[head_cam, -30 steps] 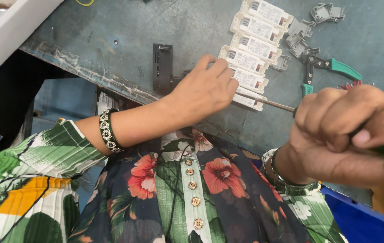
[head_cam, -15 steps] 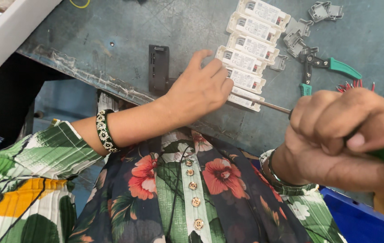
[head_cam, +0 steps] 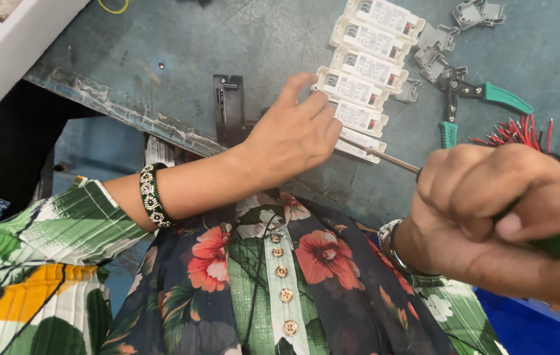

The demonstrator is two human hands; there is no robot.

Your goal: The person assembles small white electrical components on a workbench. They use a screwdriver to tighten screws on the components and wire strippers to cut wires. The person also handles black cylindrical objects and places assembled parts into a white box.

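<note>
A screwdriver (head_cam: 556,242) with a green handle is gripped in the fisted right hand (head_cam: 490,210) at the lower right of the head view, its thin metal shaft angled up and left toward a row of white rectangular modules (head_cam: 358,85) laid out on a worn grey-blue workbench (head_cam: 227,39). The shaft's tip is hidden beneath the left hand (head_cam: 293,135), so its exact contact point cannot be told. The left hand is seen resting on the nearer white modules, fingers loosely curled over them and the index finger raised and pointing toward the row. A black slotted fixture (head_cam: 228,108) is mounted on the bench just beside the left wrist, on which a patterned bracelet (head_cam: 152,196) is worn. Beyond the right hand, green-handled pliers (head_cam: 473,95) are left lying near a bundle of red and black wires (head_cam: 523,131), with grey plastic clips (head_cam: 480,12) scattered further back. A floral garment (head_cam: 273,276) fills the foreground below both arms
</note>
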